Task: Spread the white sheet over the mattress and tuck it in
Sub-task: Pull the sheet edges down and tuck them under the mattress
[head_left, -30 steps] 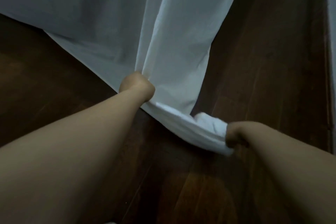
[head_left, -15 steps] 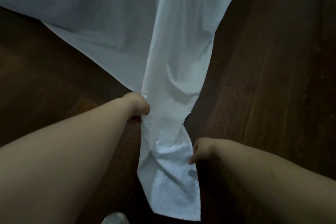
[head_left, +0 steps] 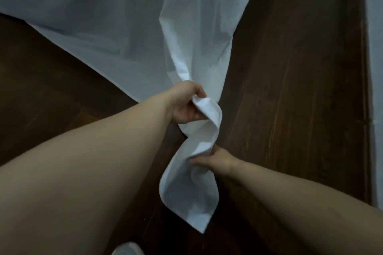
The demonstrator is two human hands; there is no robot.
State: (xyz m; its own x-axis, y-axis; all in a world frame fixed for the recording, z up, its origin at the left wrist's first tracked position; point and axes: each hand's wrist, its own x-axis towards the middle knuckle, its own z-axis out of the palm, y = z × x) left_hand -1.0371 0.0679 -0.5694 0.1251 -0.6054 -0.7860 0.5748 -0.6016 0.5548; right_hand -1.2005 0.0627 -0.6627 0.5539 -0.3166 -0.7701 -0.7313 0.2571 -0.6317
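Note:
The white sheet (head_left: 116, 16) covers the top of the view and hangs down over the bed's corner as a long, narrow, twisted strip that ends in a loose tip (head_left: 192, 203) above the floor. My left hand (head_left: 184, 105) grips a bunched fold of this strip about halfway down. Lower and to the right, my right hand (head_left: 215, 159) pinches the strip's right edge with its fingers. The mattress itself is hidden under the sheet.
Dark wooden floor (head_left: 290, 89) runs along the right and lower left. A pale wall with a dark skirting edge (head_left: 375, 68) borders the far right. A light shoe tip (head_left: 126, 249) shows at the bottom edge.
The bunched corner has been drawn out into a long hanging strip. My left hand has turned and re-gripped a fold higher on it. My right hand has shifted up along the strip's edge.

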